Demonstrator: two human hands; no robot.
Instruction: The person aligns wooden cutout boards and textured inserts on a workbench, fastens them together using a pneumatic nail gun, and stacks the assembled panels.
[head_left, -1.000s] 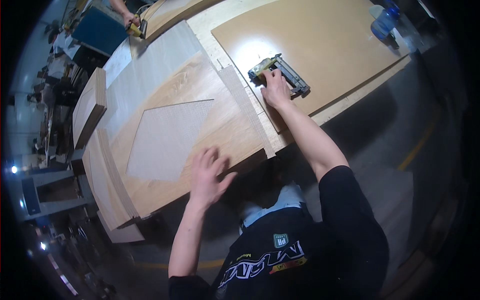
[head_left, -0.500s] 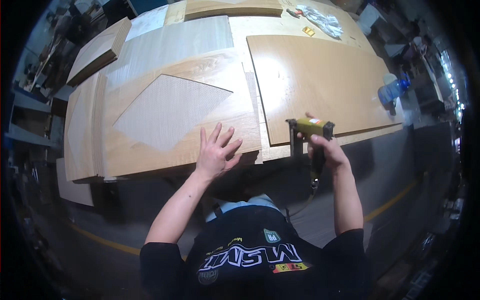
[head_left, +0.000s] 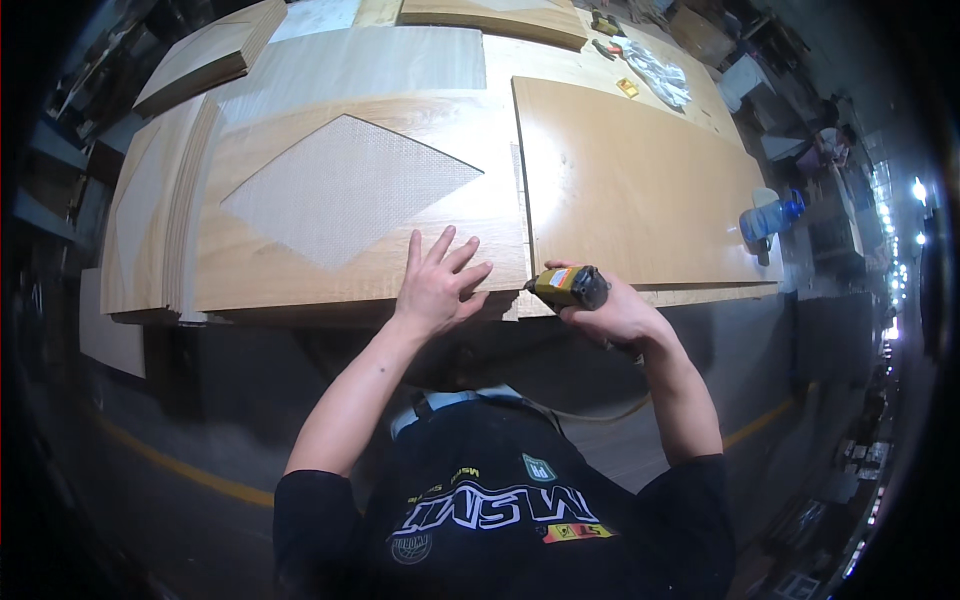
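Observation:
My left hand (head_left: 437,290) rests with fingers spread on the near right part of a light wood panel (head_left: 290,280). That panel has a diamond-shaped woven inset (head_left: 345,190). In my right hand (head_left: 628,315) is an olive-yellow and black air nail gun (head_left: 568,286), its grip mostly hidden under the hand. The gun's nose points left at the panel's near right corner; whether it touches is hard to tell. A plain tan panel (head_left: 640,190) lies just right of the diamond panel, behind the gun.
Stacked panels with diamond insets stand at the left (head_left: 180,220) and far left (head_left: 205,60). Behind lies a grey wood-grain sheet (head_left: 370,70). A blue-capped bottle (head_left: 768,218) stands at the right edge. A white cloth (head_left: 655,75) and a small yellow item (head_left: 628,88) lie at far right.
My right hand has brought the nail gun left and tilted it, so its nose is at the diamond panel's corner. My left hand stays spread on the panel, slightly shifted.

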